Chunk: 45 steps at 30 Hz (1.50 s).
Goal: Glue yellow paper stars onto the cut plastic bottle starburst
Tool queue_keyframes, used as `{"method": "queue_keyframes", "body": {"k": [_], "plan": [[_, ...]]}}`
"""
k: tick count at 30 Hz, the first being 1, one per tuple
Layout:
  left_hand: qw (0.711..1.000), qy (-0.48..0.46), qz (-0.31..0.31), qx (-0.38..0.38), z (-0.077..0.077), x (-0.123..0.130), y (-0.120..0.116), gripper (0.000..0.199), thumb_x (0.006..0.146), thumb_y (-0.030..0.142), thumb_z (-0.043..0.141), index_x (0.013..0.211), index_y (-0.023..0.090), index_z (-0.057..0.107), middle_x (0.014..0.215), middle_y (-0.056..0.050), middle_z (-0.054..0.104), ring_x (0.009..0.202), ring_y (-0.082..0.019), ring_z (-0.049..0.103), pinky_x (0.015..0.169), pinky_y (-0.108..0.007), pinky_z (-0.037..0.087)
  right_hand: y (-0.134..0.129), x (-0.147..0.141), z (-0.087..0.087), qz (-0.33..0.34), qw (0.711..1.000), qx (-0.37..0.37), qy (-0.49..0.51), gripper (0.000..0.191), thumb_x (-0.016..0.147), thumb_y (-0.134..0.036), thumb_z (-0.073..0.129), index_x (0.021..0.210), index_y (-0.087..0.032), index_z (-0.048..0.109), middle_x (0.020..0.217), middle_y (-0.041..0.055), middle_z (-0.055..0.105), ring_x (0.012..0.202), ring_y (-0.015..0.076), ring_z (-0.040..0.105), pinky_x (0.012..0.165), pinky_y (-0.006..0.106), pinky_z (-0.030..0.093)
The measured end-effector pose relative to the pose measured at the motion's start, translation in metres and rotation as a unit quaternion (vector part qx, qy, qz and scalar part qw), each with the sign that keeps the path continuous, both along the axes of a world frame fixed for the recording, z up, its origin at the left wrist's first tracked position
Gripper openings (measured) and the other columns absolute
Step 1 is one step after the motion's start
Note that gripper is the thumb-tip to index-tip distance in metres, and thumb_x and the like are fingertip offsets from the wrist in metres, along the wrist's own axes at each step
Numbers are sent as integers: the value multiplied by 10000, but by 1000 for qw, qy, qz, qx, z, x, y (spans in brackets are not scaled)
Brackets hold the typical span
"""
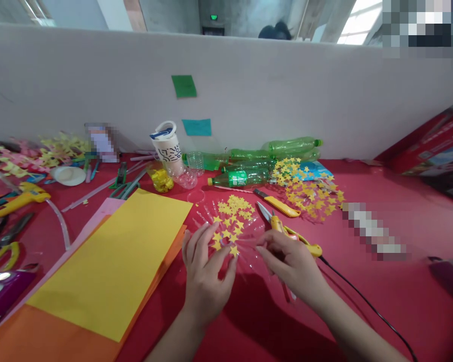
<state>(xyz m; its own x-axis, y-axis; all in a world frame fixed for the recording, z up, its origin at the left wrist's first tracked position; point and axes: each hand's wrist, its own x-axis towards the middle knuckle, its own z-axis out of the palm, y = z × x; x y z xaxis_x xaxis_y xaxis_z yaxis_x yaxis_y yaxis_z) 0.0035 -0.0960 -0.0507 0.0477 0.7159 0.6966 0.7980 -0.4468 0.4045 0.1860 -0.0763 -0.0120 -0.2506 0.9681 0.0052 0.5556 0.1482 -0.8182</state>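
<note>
A clear plastic piece cut into thin strips (251, 232) fans out on the red table, with several yellow paper stars (232, 206) on and around it. My left hand (207, 274) is at its near side, thumb and index tip pinched together at one yellow star (234, 250), the other fingers loosely stretched. My right hand (287, 254) hovers at the right side of the strips, thumb and index finger pinched; whatever is between them is too small to make out. Just behind the right hand lie scissors (264, 211) and a yellow glue gun (313, 249) with a black cord.
Yellow paper (113, 261) lies over orange and pink sheets at left. Green bottles (245, 177), a white cup (168, 148) and a star-covered cluster (309, 191) stand along the white partition (249, 85). A yellow utility knife (283, 205) lies nearby. Another glue gun (26, 196) is far left.
</note>
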Motion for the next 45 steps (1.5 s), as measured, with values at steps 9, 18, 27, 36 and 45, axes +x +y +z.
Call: {"method": "queue_keyframes", "body": {"k": [9, 18, 27, 36, 45], "plan": [[998, 1, -57, -18, 6, -12, -4, 170, 710, 94, 603, 852, 178, 563, 1280, -151, 513, 1228, -319, 456, 1046, -557, 336, -17, -10, -10, 77, 983, 91, -141, 152, 833, -160, 454, 876, -204, 593, 632, 0, 649, 516, 133, 576, 523, 226, 340], [950, -295, -11, -102, 6, -51, 20, 212, 858, 249, 508, 1064, 214, 541, 1243, -101, 545, 1209, -240, 485, 1044, -438, 365, -8, -26, -29, 64, 952, 117, -275, 189, 874, -228, 465, 963, -207, 631, 625, 44, 702, 550, 200, 648, 494, 260, 260], [720, -536, -81, -433, -8, -76, 41, 270, 779, 351, 606, 964, 166, 540, 1032, -129, 682, 895, -241, 679, 807, -410, 534, -2, -35, -41, 67, 942, 172, -281, 194, 888, -204, 451, 962, -204, 630, 632, 43, 707, 552, 186, 647, 506, 273, 254], [825, -489, 21, -284, 7, -92, 51, 167, 762, 330, 622, 791, 168, 596, 770, -4, 619, 598, -84, 537, 520, -177, 404, -5, -23, -37, 61, 949, 165, -262, 203, 868, -221, 465, 989, -211, 626, 638, 31, 697, 538, 180, 637, 499, 253, 291], [857, -427, -12, -287, 39, -93, 45, 149, 744, 313, 626, 787, 187, 559, 711, 26, 576, 515, -69, 463, 498, -195, 362, 0, -4, 9, 6, 975, 185, -120, 165, 868, -267, 467, 903, -210, 618, 549, -31, 591, 478, 123, 547, 518, 223, 346]]}}
